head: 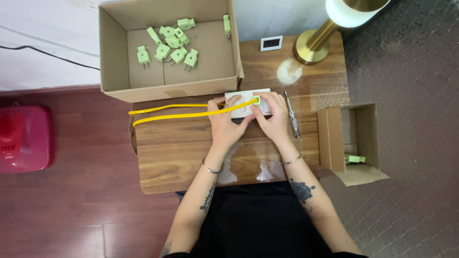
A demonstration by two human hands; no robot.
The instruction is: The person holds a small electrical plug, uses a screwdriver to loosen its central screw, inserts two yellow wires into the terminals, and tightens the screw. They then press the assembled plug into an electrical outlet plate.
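Looking down at a small wooden table [191, 157], my knees under it. Far left on the red-brown floor: a red plastic thing [24, 138], blurred, kind unclear. A black cable [48, 55] runs along the white wall behind.

Back left of the table: a big open carton [114, 91], overhanging the edge. Inside, about ten pale green plugs [167, 45], loose, some with prongs up, one leaning on the right wall.

A yellow cord [167, 111] lies doubled in front of the carton, two strands running from the table's left edge toward the middle, where they pass under my left thumb.

Left hand [224, 122]: flat on the table, fingers curled a little, thumb and forefinger pinching the cord against the white socket strip [246, 102]. Silver bangle on that wrist.

The strip lies at the table's middle, just in front of the carton. The cord's end sits in a green plug [257, 100] on top of the strip.

Right hand [272, 117]: fingers bent over the strip's right end, fingertips on the green plug, thumb on the strip's near edge. How hard it presses, can't tell. Thin bracelet on that wrist.

Just right of that hand: a screwdriver [292, 114], clear handle, lying free, pointing away from me.

Back right: a small white display [271, 43], then a brass lamp [318, 40] with a white shade.

Off the right edge: a small open box [334, 138], one green plug [355, 159] in it.
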